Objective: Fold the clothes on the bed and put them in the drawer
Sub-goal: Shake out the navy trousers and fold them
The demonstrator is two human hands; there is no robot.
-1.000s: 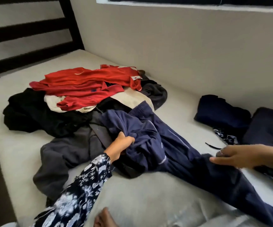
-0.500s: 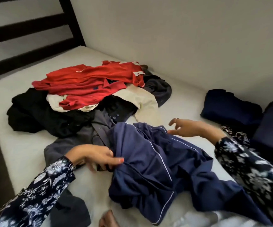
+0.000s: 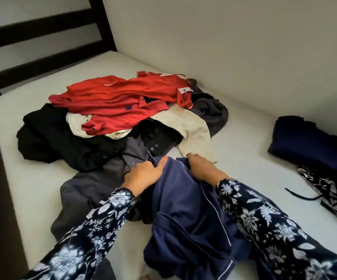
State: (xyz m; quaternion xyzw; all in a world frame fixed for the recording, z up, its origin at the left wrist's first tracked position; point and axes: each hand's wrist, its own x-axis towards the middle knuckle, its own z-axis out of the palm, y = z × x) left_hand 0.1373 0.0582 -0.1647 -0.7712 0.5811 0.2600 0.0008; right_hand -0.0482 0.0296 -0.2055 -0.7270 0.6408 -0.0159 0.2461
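Navy trousers with thin white piping [image 3: 183, 215] lie crumpled on the white mattress [image 3: 34, 178] in front of me. My left hand [image 3: 143, 174] grips their top edge on the left, thumb laid over the cloth. My right hand [image 3: 202, 168] grips the same edge on the right, fingers curled into the fabric. Behind them sits a loose pile: red shirts [image 3: 123, 102] on top, a cream garment [image 3: 194, 130], black clothes [image 3: 58, 138] and a grey garment [image 3: 95, 188]. No drawer is in view.
Folded navy clothes [image 3: 313, 142] and a floral dark garment with a cord [image 3: 329, 190] lie at the right by the wall [image 3: 224, 47]. A dark slatted headboard [image 3: 42, 37] stands at the back left. The bed's left edge drops to a dark floor.
Both hands came together at the trousers' top edge; my right hand moved left and took hold of it. The trousers were drawn nearer to me.
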